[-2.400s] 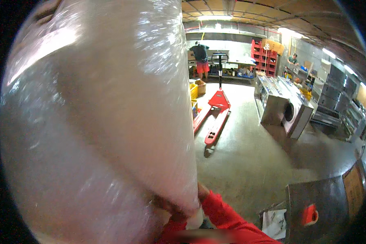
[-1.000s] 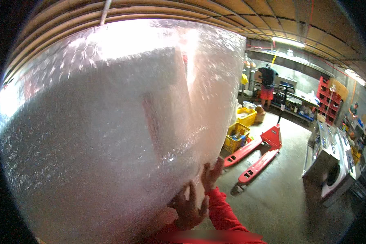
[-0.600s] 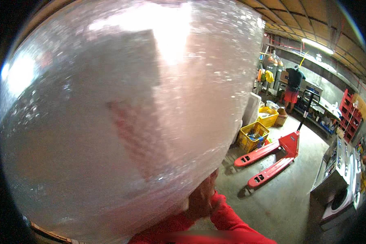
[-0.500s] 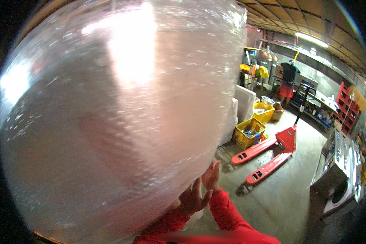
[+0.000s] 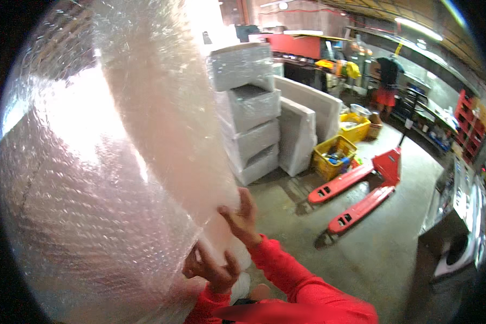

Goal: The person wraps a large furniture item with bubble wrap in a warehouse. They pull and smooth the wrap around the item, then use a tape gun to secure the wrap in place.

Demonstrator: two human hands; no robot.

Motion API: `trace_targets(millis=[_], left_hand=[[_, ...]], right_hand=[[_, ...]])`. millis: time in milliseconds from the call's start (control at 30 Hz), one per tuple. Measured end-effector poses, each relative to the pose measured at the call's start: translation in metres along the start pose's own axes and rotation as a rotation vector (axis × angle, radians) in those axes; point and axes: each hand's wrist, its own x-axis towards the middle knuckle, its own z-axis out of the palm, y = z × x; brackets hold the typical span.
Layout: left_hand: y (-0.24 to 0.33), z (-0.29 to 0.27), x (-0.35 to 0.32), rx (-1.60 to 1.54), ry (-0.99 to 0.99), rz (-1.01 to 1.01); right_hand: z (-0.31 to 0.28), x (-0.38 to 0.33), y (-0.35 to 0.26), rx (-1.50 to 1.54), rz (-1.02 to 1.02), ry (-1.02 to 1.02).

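Observation:
Clear bubble wrap [image 5: 92,216] fills the left of the view, glaring where light strikes it. A hazy, loose fold of it runs down beside a tall wrapped bulk, whose contents are hidden. At the lower end of the fold, my left hand [image 5: 213,270] has its fingers curled at the wrap's edge. Slightly higher and to the right, my right hand [image 5: 243,218] grips the fold's outer edge between thumb and fingers. Both arms wear red sleeves.
A red pallet jack [image 5: 386,167] stands on the concrete floor. Behind it are yellow crates [image 5: 332,156], white panels [image 5: 297,135] and stacked wrapped boxes [image 5: 254,129]. Metal equipment [image 5: 453,232] stands at right. Another person [image 5: 386,81] is at a far bench.
The wrap has swung left and folded, uncovering the stacked boxes and panels behind it. My hands have moved left, the right one rising and curling at the wrap's edge.

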Motion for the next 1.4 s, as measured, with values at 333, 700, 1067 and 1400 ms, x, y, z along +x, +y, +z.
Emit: trace_targets(millis=[333, 700, 1067, 1400], left_hand=[[-0.019, 0.055, 0.062, -0.64, 0.172, -0.342], [-0.039, 0.077, 0.044, 0.304, 0.347, -0.156], [-0.041, 0.132, 0.085, 0.215, 0.144, -0.423], [-0.108, 0.149, 0.139, -0.419, 0.397, -0.494]], right_hand=[[0.072, 0.026, 0.083, 0.145, -0.029, -0.44], [0.073, 0.072, 0.108, 0.399, 0.124, -1.093], [0.115, 0.132, 0.148, 0.239, -0.069, -0.463], [0.153, 0.185, 0.211, 0.692, 0.221, -1.127]])
